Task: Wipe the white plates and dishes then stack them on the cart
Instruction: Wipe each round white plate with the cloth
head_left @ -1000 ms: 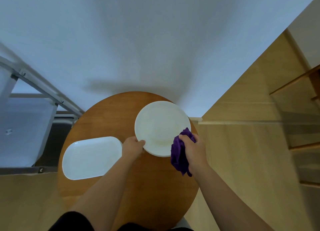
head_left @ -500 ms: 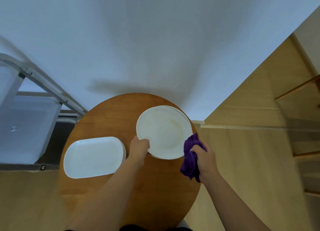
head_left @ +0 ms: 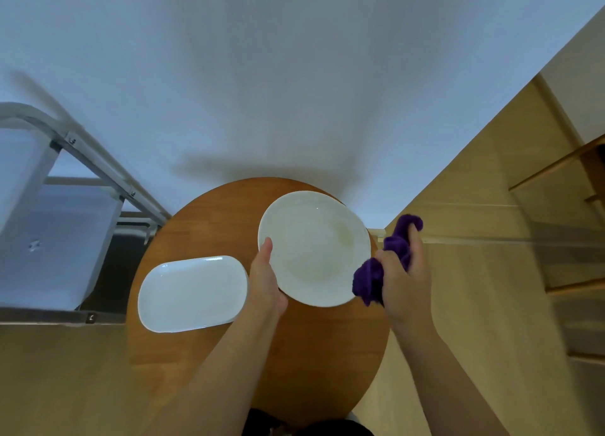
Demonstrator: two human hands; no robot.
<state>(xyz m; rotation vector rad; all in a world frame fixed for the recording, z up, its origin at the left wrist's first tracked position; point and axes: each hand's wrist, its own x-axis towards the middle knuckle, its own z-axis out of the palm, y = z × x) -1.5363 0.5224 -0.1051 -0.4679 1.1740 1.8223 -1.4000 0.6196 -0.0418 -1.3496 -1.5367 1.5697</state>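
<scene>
Two white dishes are in view: one round white ceramic plate [head_left: 316,249] and one white oblong platter with rounded corners [head_left: 193,293]. There is one purple cloth [head_left: 386,262], one round wooden desk [head_left: 314,353] and one grey metal-framed cart [head_left: 59,226], plus two bare hands. The round plate is glossy, with a broad rim and a shallow well, and a faint yellowish smear shows on the right half of its face. It is tilted, its face turned towards the camera, and sits over the far right part of the desk; whether its lower edge touches the wood cannot be told. The left hand [head_left: 266,285] grips the plate at its lower left edge, the thumb lying straight up along the rim on the face side and the fingers hidden behind the plate. The right hand [head_left: 404,281] is closed around the bunched purple cloth, just beside the plate's right edge; one end of the cloth sticks up above the fingers and the other bulges out towards the plate, close to its rim, though contact cannot be made out. The oblong platter lies flat on the left part of the desk, just left of the left hand, plain and smooth with a low raised rim. The cart stands to the left of the desk, with pale flat shelves inside its frame and no dishes visible on the part in view.
</scene>
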